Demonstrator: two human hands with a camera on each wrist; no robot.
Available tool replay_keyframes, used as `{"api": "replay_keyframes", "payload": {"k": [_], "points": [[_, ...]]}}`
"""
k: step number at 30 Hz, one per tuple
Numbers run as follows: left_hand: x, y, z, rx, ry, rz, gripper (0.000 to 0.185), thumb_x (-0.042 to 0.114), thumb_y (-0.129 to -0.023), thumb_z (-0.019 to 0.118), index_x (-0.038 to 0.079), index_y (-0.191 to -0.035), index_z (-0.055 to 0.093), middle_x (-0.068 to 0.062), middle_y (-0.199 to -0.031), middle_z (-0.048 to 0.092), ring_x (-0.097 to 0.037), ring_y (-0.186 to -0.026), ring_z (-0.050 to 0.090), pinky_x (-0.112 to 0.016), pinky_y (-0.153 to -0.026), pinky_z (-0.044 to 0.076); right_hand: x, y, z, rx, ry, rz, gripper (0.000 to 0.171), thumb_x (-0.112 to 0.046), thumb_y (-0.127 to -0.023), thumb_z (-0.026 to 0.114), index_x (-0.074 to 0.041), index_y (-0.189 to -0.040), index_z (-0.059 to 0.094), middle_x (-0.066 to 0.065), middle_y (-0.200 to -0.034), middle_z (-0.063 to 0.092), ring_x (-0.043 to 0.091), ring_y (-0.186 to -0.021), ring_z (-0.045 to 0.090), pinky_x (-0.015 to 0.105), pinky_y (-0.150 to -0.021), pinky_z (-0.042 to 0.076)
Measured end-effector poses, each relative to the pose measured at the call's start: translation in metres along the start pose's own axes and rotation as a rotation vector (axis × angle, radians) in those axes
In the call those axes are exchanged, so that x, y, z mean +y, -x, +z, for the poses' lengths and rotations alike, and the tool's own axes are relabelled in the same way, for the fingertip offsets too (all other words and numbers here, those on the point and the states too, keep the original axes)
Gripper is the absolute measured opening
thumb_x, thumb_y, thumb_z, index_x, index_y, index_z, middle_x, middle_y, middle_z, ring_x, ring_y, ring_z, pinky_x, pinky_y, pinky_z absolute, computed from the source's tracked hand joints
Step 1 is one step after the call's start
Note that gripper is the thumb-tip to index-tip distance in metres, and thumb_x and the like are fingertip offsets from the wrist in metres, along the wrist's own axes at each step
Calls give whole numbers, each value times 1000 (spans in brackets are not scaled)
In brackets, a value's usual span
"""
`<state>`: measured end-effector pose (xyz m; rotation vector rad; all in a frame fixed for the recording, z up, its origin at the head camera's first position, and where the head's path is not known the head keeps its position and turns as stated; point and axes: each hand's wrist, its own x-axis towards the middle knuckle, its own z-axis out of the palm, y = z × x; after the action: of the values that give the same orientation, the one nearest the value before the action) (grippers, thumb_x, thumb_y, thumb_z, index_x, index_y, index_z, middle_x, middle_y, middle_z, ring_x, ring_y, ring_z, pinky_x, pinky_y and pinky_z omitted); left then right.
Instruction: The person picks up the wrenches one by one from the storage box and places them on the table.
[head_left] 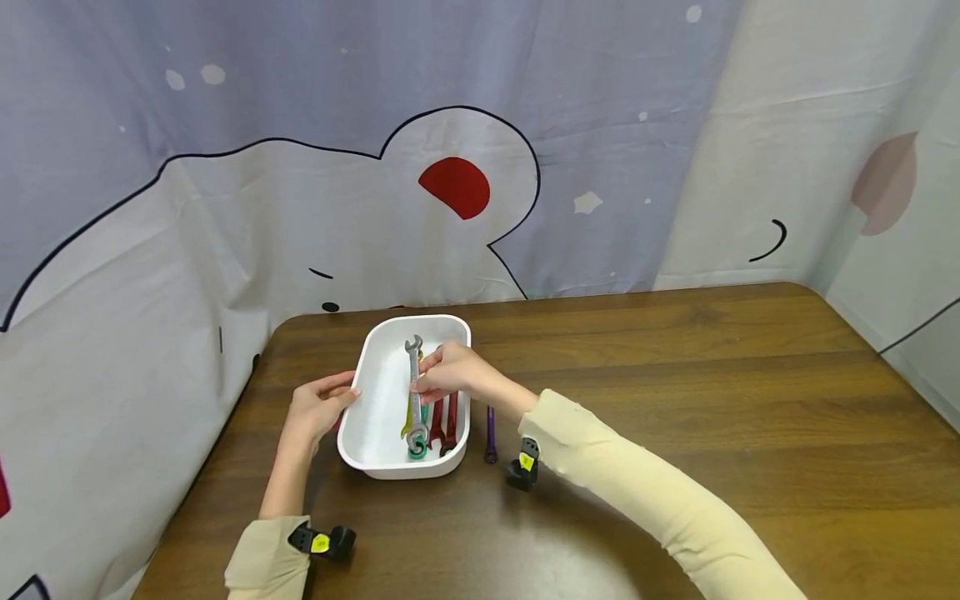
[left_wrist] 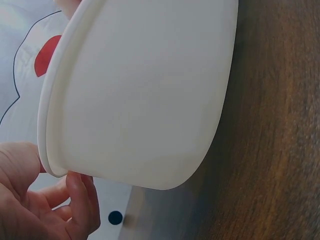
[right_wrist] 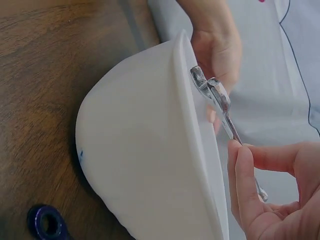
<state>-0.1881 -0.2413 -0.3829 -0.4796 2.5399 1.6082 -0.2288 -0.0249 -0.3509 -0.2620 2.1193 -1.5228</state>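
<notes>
My left hand point(head_left: 318, 408) grips the left rim of a white plastic tub point(head_left: 378, 392), thumb above and fingers beneath in the left wrist view. A silver open-ended wrench point(head_left: 414, 367) is held over the tub by my right hand point(head_left: 453, 371). In the right wrist view, thumb and fingers pinch the wrench's shaft point(right_wrist: 231, 125) just above the rim. Inside the tub lie red wrenches point(head_left: 437, 427), a yellow-green wrench point(head_left: 407, 423) and a teal one point(head_left: 417, 451), partly hidden by the silver wrench and my right hand.
A purple wrench point(head_left: 491, 437) lies on the wooden table point(head_left: 712, 400) just right of the tub, partly under my right forearm. Behind the table hangs a printed curtain point(head_left: 600, 125), close to its back and left edges.
</notes>
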Motion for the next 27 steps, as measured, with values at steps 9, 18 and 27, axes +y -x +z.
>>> {"api": "replay_keyframes", "payload": {"k": [9, 18, 27], "points": [[0, 0, 0, -4, 6, -4, 47, 19, -93, 64, 4, -135, 54, -20, -125, 61, -5, -81, 60, -23, -65, 51, 3, 8, -8, 26, -39, -9, 24, 1, -84, 68, 10, -103, 58, 4, -68, 60, 6, -50, 59, 27, -67, 57], [-1, 0, -1, -2, 9, 6, 46, 18, -93, 63, 3, -135, 54, -19, -123, 62, -7, -83, 61, -24, -66, 51, 6, 17, -15, 34, -74, -29, 20, 3, -82, 68, 8, -99, 57, 3, -65, 61, 6, -50, 60, 31, -68, 58], [-1, 0, 0, 2, 16, 3, 46, 18, -93, 63, 3, -135, 54, -18, -121, 63, -5, -81, 59, -23, -66, 51, 9, 23, -24, 36, -95, -26, 24, 2, -83, 68, 10, -103, 56, 3, -67, 63, 8, -52, 61, 23, -60, 56]]}}
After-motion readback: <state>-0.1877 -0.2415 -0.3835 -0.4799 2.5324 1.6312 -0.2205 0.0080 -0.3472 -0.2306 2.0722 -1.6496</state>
